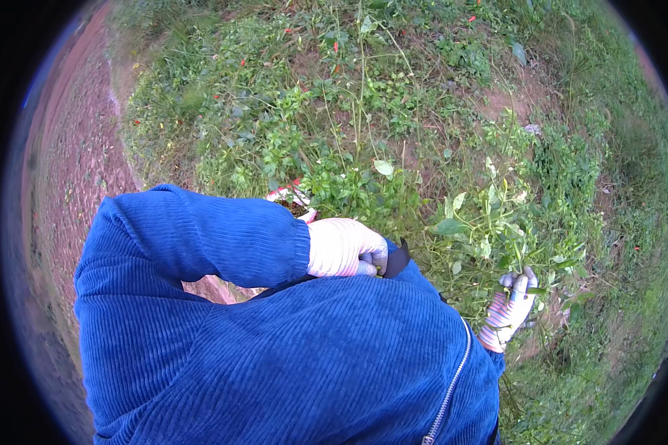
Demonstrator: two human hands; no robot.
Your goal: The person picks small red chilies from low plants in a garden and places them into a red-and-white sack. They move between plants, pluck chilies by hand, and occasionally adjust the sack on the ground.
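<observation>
My left hand [348, 247], in a pale striped work glove with grey fingertips, is bent across my chest. Its curled fingers hold a black strap [398, 258] against my blue corduroy jacket [289, 356]. Lower right, my right hand [509, 306] wears a matching glove. Its fingers close on a leafy plant [492, 217], apparently a chili plant, among stems and slim green pods [536, 291]. Exactly what lies between these fingertips is partly hidden by leaves. Under my left forearm shows the rim of a red-and-white bag [289, 194], with dark contents mostly hidden.
Low green plants and weeds [278, 128] cover the ground ahead, dotted with small red chili-like pods [336, 47]. Bare reddish soil [86, 133] runs along the left. A brown patch [512, 100] shows at the upper right. Taller grass [634, 183] grows on the right.
</observation>
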